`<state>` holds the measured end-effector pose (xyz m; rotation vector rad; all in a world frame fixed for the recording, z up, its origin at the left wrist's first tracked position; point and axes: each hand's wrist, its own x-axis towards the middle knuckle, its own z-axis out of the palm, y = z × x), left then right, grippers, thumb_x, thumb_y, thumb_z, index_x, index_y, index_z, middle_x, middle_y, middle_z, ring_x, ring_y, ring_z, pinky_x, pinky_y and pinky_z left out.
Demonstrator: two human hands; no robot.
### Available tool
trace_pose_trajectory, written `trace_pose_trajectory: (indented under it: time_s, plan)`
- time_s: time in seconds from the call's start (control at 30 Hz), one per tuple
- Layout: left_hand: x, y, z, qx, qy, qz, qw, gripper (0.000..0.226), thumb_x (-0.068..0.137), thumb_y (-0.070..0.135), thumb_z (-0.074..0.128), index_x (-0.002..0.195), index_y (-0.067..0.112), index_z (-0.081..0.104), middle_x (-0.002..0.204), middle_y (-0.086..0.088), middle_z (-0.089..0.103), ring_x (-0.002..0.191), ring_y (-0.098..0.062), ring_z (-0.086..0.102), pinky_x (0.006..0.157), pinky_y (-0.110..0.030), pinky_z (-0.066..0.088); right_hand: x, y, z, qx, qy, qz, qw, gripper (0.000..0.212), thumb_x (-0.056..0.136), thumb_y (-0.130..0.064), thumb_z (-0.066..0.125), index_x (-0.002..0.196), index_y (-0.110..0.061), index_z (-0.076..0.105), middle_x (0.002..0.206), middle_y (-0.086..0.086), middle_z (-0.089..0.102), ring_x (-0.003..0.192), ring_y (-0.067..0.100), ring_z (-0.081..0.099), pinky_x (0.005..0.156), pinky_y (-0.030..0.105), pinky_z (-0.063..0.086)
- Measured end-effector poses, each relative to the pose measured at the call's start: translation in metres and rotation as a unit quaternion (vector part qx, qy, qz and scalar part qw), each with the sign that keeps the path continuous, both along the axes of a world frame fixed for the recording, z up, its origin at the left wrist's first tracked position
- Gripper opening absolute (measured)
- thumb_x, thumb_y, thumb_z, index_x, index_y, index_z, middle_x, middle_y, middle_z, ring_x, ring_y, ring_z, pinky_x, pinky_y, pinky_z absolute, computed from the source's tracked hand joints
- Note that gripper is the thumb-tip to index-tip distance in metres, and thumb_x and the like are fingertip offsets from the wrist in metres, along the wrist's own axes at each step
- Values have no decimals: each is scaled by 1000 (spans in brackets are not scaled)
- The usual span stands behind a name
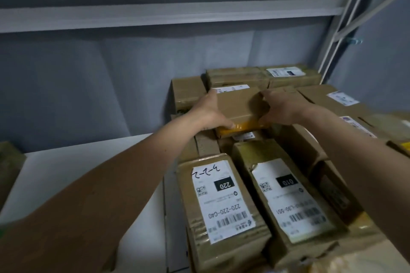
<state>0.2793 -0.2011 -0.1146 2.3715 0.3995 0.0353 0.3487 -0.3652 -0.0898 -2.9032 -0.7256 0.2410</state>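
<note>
While both arms reach forward over a pile of parcels, the hands are clamped on one small carton, one at each end.

Left hand: palm flat against the carton's left side, thumb pressed on its near lower edge, where a band of yellow tape runs. Right hand: fingers curled over the carton's right top corner, thumb low on the near face. The hands are well apart, with the carton's whole width between them.

The carton rests on top of the pile, plain brown top showing. A white label lies along its far edge (whether it belongs to the carton or to the box behind, cannot tell).

Nearer than the carton: two long taped parcels side by side, the left one labelled 220, the right one labelled 010. Both labels read upside down from here.

Behind the carton: two low boxes against the grey wall, the right one with a white label.

Left of the carton: a plain brown box, touching the pile.

Right of the carton: a wider labelled box.

Left of and below the carton: bare white shelf. High above it: a pale beam.
</note>
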Motion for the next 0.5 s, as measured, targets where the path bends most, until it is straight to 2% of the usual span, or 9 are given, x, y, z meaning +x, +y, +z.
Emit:
trace_pose_trajectory:
  time_s: [0.13,0.23,0.3,0.4,0.5]
  plan:
    - [13,-8,-12,-4,14,-5,1000,99,65,28,87,145,17,30,143,-4,42,128,-22,43,102,-33,41,7,-10,-9,-11,33,-5,999,57,84,-26,70,131,-12,42,124,10,55,91,19,48,75,28,39]
    - [18,-10,-18,-2,26,-8,1000,93,65,28,87,142,18,37,140,-2,47,125,-20,46,99,-29,40,9,-9,-13,-17,52,0,999,52,85,-25,68,129,-8,46,114,10,57,85,21,54,66,27,44]
    - [20,-10,-21,-11,45,-12,999,91,65,29,87,141,19,38,140,-2,48,124,-19,47,99,-29,41,7,-7,-15,-27,66,16,997,48,87,-23,67,128,-7,48,118,11,58,89,23,59,70,29,48]
    - [21,-9,-24,-5,68,-14,998,90,69,31,84,143,17,36,143,-3,45,127,-20,44,92,-27,37,6,-4,-17,-52,71,36,995,41,90,-23,63,125,-6,51,121,12,57,102,25,59,77,29,47]
    - [21,-9,-27,6,74,-10,997,90,71,33,83,144,15,35,144,-3,43,128,-20,43,88,-26,35,9,-1,-24,-71,81,34,994,41,87,-27,65,120,-6,52,115,10,61,99,24,59,78,29,46]
